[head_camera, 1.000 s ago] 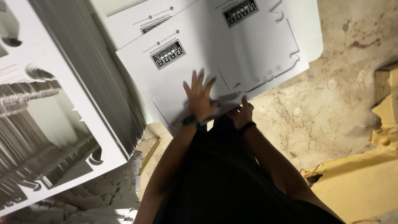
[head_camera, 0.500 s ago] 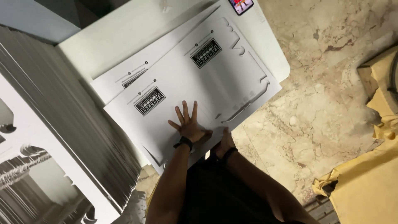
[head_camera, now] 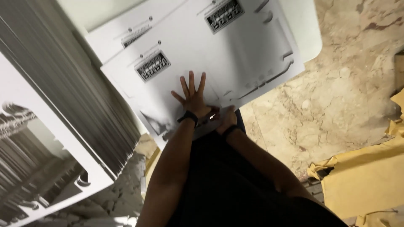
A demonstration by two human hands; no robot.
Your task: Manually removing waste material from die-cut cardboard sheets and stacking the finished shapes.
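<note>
The left hand [head_camera: 192,97] is pressing flat, fingers spread, on a white cardboard sheet [head_camera: 235,54] lying on a table [head_camera: 305,29]. The right hand [head_camera: 227,119] is gripping the sheet's near edge, though its fingers are hard to see. A tall stack of sheets [head_camera: 63,96] is standing just beside.
</note>
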